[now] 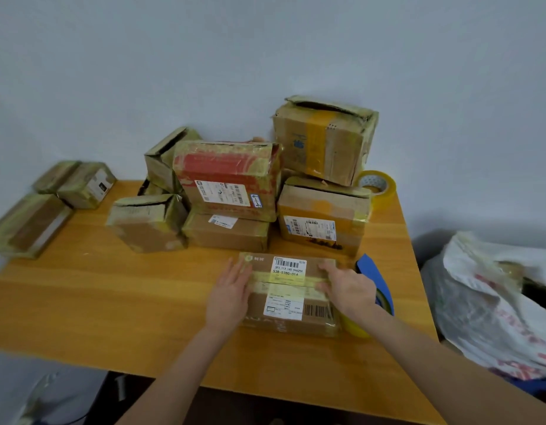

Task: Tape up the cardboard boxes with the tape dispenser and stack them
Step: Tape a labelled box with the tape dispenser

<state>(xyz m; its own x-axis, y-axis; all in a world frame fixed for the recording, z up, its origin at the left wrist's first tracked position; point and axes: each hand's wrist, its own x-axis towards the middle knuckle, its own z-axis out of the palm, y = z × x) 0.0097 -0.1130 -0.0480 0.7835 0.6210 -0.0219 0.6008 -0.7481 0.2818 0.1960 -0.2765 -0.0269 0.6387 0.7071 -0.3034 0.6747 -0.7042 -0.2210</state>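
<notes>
Wooden table (112, 302), pale wall behind: both hands lie flat on 1 taped flat box (288, 314), gripping nothing, left hand (228, 289) on its left end, right hand (348, 286) on its right. Just right of the right hand: 1 blue tape dispenser (368, 265); further right, 1 white plastic bag (486, 302), contents unclear. Beyond the fingertips a pile of 6 boxes (228, 179) w/ 1 spare tape roll (377, 185); 3 small boxes (29, 225) well left of the left hand.

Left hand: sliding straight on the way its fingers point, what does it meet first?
Probably the low brown box beneath the red box; the left hand lies flat on the near parcel, fingers aimed there. Depth unclear.
</notes>
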